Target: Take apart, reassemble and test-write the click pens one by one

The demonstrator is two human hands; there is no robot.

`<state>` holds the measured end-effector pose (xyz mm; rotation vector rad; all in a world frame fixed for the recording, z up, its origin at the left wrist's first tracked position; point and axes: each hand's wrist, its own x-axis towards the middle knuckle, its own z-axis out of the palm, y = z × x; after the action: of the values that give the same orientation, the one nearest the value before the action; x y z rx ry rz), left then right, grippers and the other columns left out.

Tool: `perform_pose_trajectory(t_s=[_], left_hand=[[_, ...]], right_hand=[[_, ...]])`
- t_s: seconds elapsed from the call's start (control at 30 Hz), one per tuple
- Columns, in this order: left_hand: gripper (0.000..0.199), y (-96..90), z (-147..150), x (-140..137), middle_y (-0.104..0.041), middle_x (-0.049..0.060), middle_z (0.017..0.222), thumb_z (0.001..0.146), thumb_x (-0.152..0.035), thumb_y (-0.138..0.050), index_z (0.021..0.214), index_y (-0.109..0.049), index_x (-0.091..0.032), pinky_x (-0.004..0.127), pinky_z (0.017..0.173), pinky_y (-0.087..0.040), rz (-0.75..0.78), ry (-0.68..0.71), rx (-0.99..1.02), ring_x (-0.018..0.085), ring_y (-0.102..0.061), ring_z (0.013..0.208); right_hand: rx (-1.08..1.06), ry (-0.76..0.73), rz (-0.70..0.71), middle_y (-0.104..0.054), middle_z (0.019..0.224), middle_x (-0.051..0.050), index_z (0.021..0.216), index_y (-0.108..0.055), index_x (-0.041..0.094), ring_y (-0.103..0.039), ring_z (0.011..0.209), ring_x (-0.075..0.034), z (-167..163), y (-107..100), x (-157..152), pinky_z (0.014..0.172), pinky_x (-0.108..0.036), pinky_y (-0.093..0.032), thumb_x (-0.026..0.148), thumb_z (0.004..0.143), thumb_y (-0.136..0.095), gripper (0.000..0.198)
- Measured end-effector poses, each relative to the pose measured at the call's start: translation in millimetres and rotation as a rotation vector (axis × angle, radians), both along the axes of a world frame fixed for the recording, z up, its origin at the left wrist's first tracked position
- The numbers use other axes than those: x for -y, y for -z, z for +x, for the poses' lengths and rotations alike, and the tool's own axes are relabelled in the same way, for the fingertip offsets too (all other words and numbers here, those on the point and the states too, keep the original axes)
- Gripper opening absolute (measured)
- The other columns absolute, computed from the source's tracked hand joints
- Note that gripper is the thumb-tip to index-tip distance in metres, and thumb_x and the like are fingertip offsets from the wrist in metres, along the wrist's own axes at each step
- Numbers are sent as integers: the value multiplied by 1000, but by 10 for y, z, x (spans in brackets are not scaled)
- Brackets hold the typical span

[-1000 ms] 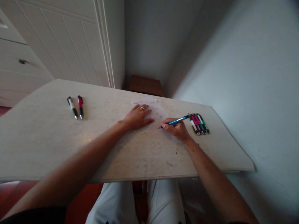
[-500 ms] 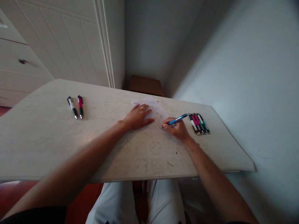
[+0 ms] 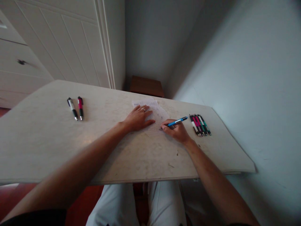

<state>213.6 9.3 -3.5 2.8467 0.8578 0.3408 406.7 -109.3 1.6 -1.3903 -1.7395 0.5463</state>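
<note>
A blue pen (image 3: pixel 176 121) is pinched in my right hand (image 3: pixel 176 131), slanting up to the right with its tip down at the paper. The sheet of paper (image 3: pixel 161 115) carries faint handwriting and lies on the white table (image 3: pixel 98 110). My left hand (image 3: pixel 138 119) rests flat over the paper's left part, fingers spread, a ring on one finger. Both hands cover parts of the sheet. Right of my right hand lies a row of several pens (image 3: pixel 199 125) in white, pink, purple and green.
On the table's left lie a white-and-black pen (image 3: pixel 72 108) and a pink-and-black pen (image 3: pixel 80 108). A white cabinet (image 3: pixel 70 44) stands behind on the left, a wall (image 3: pixel 249 78) on the right. Beyond the far edge is a brown wooden piece (image 3: pixel 146 86).
My right hand and the blue pen have shifted slightly left across the paper. My left hand stays in place, pressed on the sheet.
</note>
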Motion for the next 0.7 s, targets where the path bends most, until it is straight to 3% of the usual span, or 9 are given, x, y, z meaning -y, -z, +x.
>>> perform_pose_trajectory(t_s=[0.17,0.5,0.6,0.7], left_hand=[[61,22,-2,-14,-43,13,148,92,-58,-40,134,-51,-16,40,116,-19,0,4,-2,26,-36,139],[60,19,-5,-15,-43,15,147,92,-57,-40,134,-52,-15,42,116,-20,-7,16,19,27,-36,138],[59,8,-4,-8,-45,14,146,92,-57,-40,133,-53,-16,41,116,-20,-1,13,18,27,-37,137],[57,5,-1,-7,-44,14,146,93,-54,-40,133,-53,-16,41,116,-20,-10,16,12,26,-37,137]], right_hand=[[-17,-60,-4,-70,68,-3,69,-69,19,-62,64,-16,-2,-49,14,63,-28,-49,25,77,-62,12],[-36,4,13,-70,70,-4,70,-68,18,-63,68,-18,5,-35,-5,67,-30,-50,26,77,-62,12],[-52,81,51,-69,71,-3,72,-68,19,-63,70,-18,26,-37,-11,68,-31,-50,28,79,-61,13],[-129,218,104,-67,75,-2,87,-67,20,-61,68,-16,85,-45,-32,65,-29,-49,31,80,-62,14]])
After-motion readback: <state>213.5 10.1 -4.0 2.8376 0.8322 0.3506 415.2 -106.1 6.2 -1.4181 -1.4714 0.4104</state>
